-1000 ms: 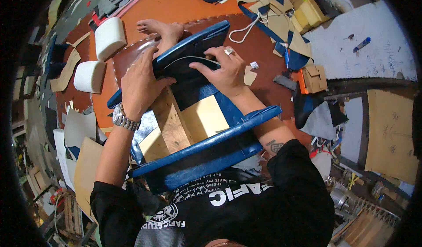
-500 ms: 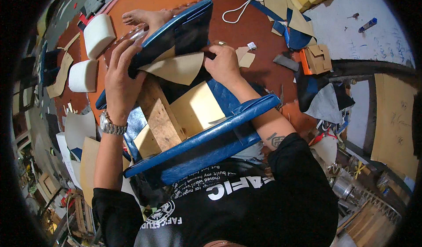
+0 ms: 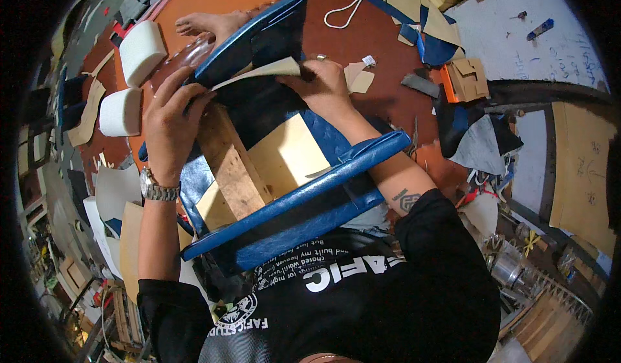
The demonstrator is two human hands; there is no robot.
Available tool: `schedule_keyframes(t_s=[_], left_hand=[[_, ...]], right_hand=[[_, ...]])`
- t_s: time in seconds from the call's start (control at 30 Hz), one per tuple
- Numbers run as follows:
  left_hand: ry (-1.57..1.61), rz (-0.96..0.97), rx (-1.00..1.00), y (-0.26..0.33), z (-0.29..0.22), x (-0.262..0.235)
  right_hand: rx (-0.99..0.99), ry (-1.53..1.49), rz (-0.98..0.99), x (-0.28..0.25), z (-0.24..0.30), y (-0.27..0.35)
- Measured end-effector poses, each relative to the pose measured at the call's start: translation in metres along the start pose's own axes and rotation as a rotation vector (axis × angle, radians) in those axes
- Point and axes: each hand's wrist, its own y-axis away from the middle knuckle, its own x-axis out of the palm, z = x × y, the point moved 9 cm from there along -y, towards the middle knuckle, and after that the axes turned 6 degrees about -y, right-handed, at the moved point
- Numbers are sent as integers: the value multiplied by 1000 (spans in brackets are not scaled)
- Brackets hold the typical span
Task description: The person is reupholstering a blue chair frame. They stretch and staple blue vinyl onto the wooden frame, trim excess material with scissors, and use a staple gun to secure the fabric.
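A blue leatherette-covered frame [image 3: 304, 192] lies tilted across my lap, its hollow inside facing me. Inside it run a wooden slat [image 3: 233, 162] and pale yellow padding or board [image 3: 288, 149]. Along the inside of the raised far side [image 3: 278, 36] stands a thin beige sheet [image 3: 259, 72], seen nearly edge-on. My right hand [image 3: 323, 88] pinches its right end between thumb and bent fingers. At the far left corner, my left hand [image 3: 171, 117] closes round the frame beside the sheet's other end; its fingertips are partly hidden.
A bare foot [image 3: 213, 25] rests just beyond the frame. Two white pads [image 3: 121, 112] lie to the left. Right of the work are an orange-and-brown small box [image 3: 467, 80], blue and beige scraps [image 3: 436, 33], a white cord [image 3: 349, 15] and a cardboard sheet [image 3: 582, 182].
The beige sheet, which drooped broadly over the opening, now stands up against the far side and shows narrower. My left hand has shifted slightly left; my right fingers have changed position on the sheet.
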Motion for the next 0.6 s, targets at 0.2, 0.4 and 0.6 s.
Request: schedule_keyframes(t_s=[0.2, 0.4, 0.6], left_hand=[[91, 68, -91, -3, 8, -2], [132, 73, -116, -6, 9, -2], [181, 63, -184, -3, 12, -1]], right_hand=[[4, 15, -79, -1, -2, 3], [-10, 14, -122, -1, -2, 0], [-77, -9, -160, -8, 3, 3]])
